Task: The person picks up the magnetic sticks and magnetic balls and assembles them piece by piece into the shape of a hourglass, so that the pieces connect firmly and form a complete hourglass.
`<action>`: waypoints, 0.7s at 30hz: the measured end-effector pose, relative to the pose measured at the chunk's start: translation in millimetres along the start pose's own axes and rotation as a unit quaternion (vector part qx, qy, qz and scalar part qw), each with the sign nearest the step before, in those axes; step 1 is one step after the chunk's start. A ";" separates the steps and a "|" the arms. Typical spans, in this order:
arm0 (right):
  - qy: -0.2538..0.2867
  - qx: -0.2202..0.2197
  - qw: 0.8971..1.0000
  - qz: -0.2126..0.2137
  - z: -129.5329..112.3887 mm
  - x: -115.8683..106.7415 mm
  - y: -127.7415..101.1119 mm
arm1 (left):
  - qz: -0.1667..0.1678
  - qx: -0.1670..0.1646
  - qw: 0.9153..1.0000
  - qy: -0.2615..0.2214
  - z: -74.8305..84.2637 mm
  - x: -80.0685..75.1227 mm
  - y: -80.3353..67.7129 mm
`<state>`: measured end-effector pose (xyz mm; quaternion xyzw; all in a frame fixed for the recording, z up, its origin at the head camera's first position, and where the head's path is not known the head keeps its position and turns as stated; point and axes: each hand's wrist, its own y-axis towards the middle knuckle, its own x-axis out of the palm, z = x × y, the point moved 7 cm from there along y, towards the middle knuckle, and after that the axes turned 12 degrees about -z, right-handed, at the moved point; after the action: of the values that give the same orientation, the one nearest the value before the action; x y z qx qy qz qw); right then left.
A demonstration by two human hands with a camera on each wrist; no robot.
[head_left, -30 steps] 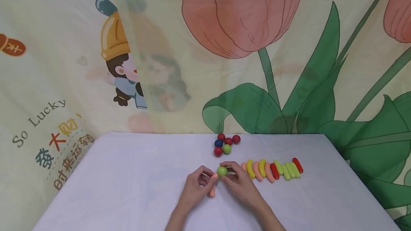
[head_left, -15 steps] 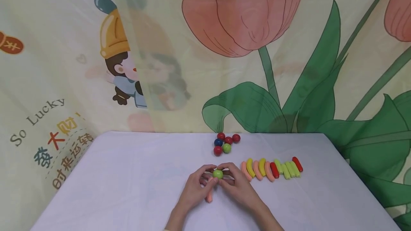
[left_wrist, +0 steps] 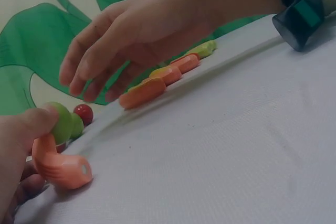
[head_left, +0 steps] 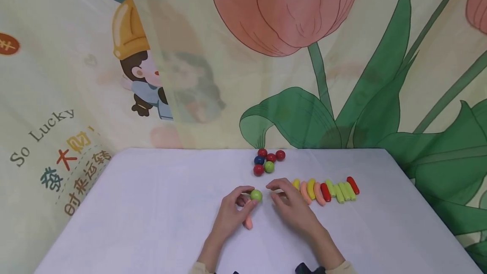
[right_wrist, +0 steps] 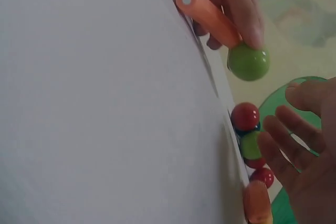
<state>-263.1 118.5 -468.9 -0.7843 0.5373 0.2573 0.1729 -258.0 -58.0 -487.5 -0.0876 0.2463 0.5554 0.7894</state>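
Observation:
My left hand (head_left: 230, 210) holds a pink curved rod (head_left: 248, 222) between thumb and fingers, with a glossy green ball (head_left: 256, 195) at its upper end. In the right wrist view the ball meets the rod's tip, and the thumb lies right beside the ball. The rod's other end shows a pale round spot in the left wrist view, close over the tabletop. My right hand (head_left: 294, 208) is apart from the ball, to its right. Its fingers are loosely bent with nothing between them, and it partly covers the left end of a row of rods.
Red, blue and green balls (head_left: 269, 167) cluster near the table's back edge. A row of pink, yellow, red and light-green rods (head_left: 318, 193) lies to the right on the white tabletop (head_left: 152, 223). Behind the table hangs a printed cloth (head_left: 198, 138).
My right hand has let go of the green ball and drawn away to the right. Before that it brought the ball left onto the rod in my left hand. The head view has tilted slightly.

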 end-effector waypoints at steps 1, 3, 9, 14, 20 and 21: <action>-0.004 0.003 1.000 0.011 1.6 -5.2 -0.5 | 0.002 0.002 1.000 0.005 0.2 -0.4 0.3; -0.015 0.012 0.999 0.029 5.6 -15.0 -2.0 | 0.003 0.005 1.000 0.012 1.0 -0.8 0.8; -0.051 0.033 0.997 0.046 14.6 -35.4 -5.4 | 0.004 0.011 0.999 0.032 2.4 -1.5 2.8; -0.081 0.017 0.996 0.037 18.5 -42.4 -4.5 | 0.008 0.008 0.999 0.036 2.7 -3.0 4.0; -0.088 0.014 0.996 0.026 24.5 -41.2 -6.0 | 0.002 -0.001 0.999 0.037 1.6 -0.8 1.9; -0.087 0.016 0.996 0.026 25.6 -40.4 -6.3 | 0.001 -0.001 0.999 0.037 1.1 -0.4 1.2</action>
<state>-274.4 165.3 -465.8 -0.7421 0.5442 0.3205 0.2245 -258.8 -57.4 -486.2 -0.1086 0.2747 0.5533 0.7789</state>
